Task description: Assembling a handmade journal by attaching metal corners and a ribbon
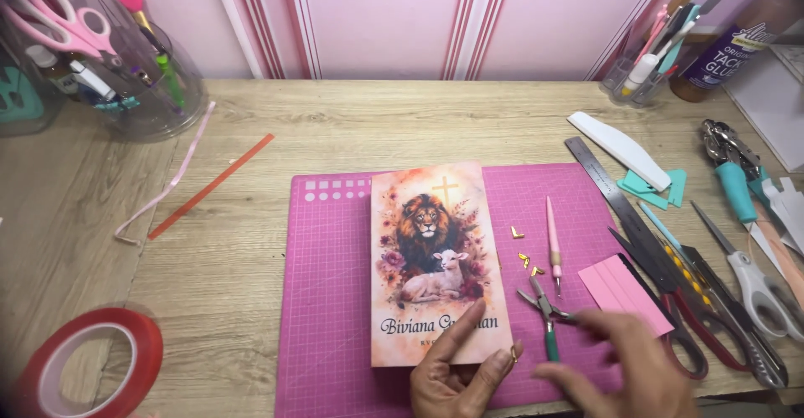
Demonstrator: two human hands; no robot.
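I see the left hand (456,376) with fingers spread flat, pressing the lower edge of the illustrated book (435,259) on the pink cutting mat (335,301). Right hand (624,368) fingers half curled, touching the green-handled pliers (546,317) just beside the book.

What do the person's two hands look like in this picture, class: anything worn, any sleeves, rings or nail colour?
Both hands are bare, with no gloves and no sleeves in view. The left hand wears a thin gold-coloured ring on one finger, and its nails look short with no bright polish. The right hand is motion-blurred; no ring or watch can be made out on it. Only the hands show, cut off by the bottom edge of the picture.
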